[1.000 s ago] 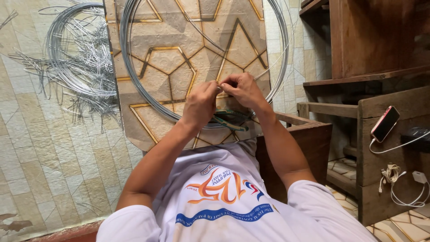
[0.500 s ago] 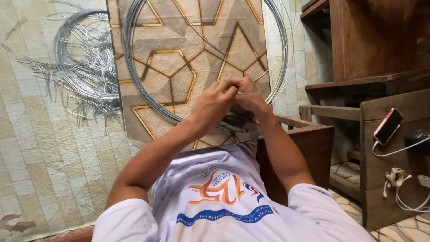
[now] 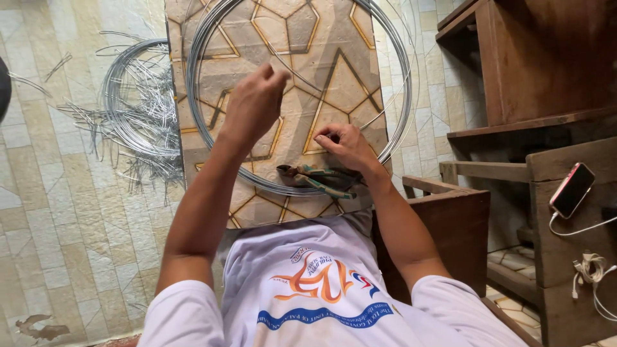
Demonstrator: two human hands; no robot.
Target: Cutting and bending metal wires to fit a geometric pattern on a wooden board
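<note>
A patterned board [image 3: 334, 38] lies across my lap, and a large coil of grey wire [image 3: 398, 83] rests on it. My left hand [image 3: 254, 103] is raised over the board's middle, fingers closed, seemingly pinching a thin wire strand [image 3: 302, 76]. My right hand [image 3: 344, 144] sits lower and to the right, with its fingertips pinched on the same strand close to the board. Pliers with green handles [image 3: 315, 178] lie on the board just below my right hand, touching the coil's near edge.
A second coil and several loose cut wires [image 3: 135, 109] lie on the tiled floor at left. A wooden chair arm [image 3: 443, 193] is at my right. Wooden shelves hold a phone [image 3: 572, 189] on a white cable, with a bundled cable [image 3: 588, 270] below.
My hands were together just above the pliers. The left hand has moved up and to the left, away from the right, which stays low over the board.
</note>
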